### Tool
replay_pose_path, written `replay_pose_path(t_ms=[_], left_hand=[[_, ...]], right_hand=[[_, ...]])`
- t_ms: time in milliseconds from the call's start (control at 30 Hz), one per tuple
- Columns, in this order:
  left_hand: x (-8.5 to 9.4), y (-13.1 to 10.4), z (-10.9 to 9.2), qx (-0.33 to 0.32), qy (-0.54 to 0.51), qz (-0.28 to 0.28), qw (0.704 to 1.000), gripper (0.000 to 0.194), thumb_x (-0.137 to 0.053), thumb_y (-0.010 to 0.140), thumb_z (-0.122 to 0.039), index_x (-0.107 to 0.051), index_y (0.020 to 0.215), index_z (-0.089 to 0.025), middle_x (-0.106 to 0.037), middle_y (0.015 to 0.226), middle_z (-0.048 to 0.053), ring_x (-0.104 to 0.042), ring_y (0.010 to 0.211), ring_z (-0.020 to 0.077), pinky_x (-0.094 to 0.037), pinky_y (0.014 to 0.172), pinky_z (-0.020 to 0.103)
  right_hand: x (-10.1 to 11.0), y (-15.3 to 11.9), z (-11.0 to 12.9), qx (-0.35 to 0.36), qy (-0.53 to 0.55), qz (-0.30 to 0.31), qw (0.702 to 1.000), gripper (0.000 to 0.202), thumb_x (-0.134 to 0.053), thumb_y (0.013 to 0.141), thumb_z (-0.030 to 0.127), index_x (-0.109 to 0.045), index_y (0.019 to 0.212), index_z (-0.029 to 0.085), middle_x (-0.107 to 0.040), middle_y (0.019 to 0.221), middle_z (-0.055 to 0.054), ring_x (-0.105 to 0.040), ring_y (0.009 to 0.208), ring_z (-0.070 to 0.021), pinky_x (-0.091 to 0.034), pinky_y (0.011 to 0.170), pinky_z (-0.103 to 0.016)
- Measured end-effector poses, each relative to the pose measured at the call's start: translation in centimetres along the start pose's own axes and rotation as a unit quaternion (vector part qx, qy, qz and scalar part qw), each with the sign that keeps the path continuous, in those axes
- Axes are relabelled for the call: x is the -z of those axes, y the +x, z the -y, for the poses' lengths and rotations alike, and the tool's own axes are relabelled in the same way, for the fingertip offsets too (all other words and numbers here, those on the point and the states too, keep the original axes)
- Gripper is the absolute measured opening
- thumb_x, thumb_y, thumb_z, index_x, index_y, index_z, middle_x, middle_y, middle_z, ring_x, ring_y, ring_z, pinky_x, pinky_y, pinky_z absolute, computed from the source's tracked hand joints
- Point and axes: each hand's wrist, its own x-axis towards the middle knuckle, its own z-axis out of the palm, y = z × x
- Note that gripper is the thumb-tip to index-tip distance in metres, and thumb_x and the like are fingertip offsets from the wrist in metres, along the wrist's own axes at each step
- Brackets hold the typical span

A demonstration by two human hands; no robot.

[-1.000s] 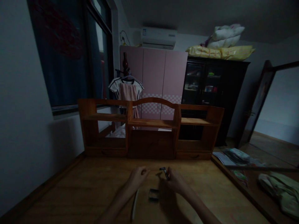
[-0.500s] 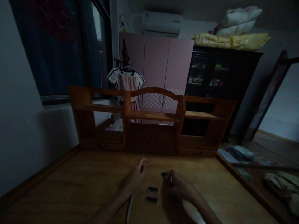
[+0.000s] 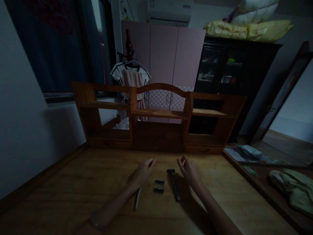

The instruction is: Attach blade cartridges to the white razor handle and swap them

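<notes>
A dark razor-like tool (image 3: 174, 185) with a short crosswise head lies on the wooden desk (image 3: 102, 176). Left of it is a small clear case with black ends (image 3: 159, 186). A thin pale strip (image 3: 137, 199) rests near my left wrist, its upper end hidden by the arm. My left hand (image 3: 144, 170) hovers left of the case, fingers curled together, and whether anything is between them is too dark to tell. Just right of the tool, my right hand (image 3: 189, 169) is raised with its fingers bent and slightly apart, holding nothing.
A wooden shelf unit (image 3: 158, 113) spans the desk's back edge. The wall (image 3: 24, 137) borders the left side. Beyond the desk's right edge are papers and packets (image 3: 249, 152) and a heap of cloth (image 3: 293, 189). A pink wardrobe (image 3: 162, 55) stands behind.
My right hand has let go of the dark tool, which now lies on the desk, and has moved up and right of it. The camera view has tilted down a little.
</notes>
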Motion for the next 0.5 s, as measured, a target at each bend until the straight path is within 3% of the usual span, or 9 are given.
replay_pose_path(t_ms=[233,367,500], left_hand=[[-0.8,0.3,1.9,-0.054,0.068,0.008,0.996,0.030,-0.040,0.081,-0.020,-0.035,0.052,-0.016,-0.040,0.056,-0.002,-0.040,0.059,0.0111,-0.025,0.059,0.024],[-0.9,0.2,2.8,-0.033,0.060,0.044,0.997,0.028,-0.040,0.076,-0.018,-0.028,0.051,-0.017,-0.027,0.051,-0.004,-0.032,0.052,0.0091,-0.016,0.053,0.026],[-0.6,0.2,2.9,-0.002,0.033,0.036,0.999,0.028,-0.041,0.076,-0.020,-0.027,0.052,-0.017,-0.022,0.052,-0.005,-0.028,0.051,0.0079,-0.012,0.052,0.026]], right_hand=[[-0.4,-0.1,0.1,0.003,-0.062,0.013,0.998,0.035,-0.037,0.094,0.040,-0.061,0.083,0.017,-0.065,0.065,-0.006,-0.060,0.059,-0.0163,-0.027,0.053,-0.025],[-0.4,-0.3,0.7,0.007,-0.089,0.035,0.995,0.033,-0.038,0.094,0.039,-0.062,0.086,0.018,-0.066,0.068,-0.007,-0.063,0.062,-0.0169,-0.027,0.053,-0.026],[0.3,0.3,1.2,0.017,-0.099,0.032,0.994,0.034,-0.038,0.094,0.039,-0.063,0.083,0.019,-0.067,0.066,-0.006,-0.063,0.059,-0.0169,-0.027,0.050,-0.025]])
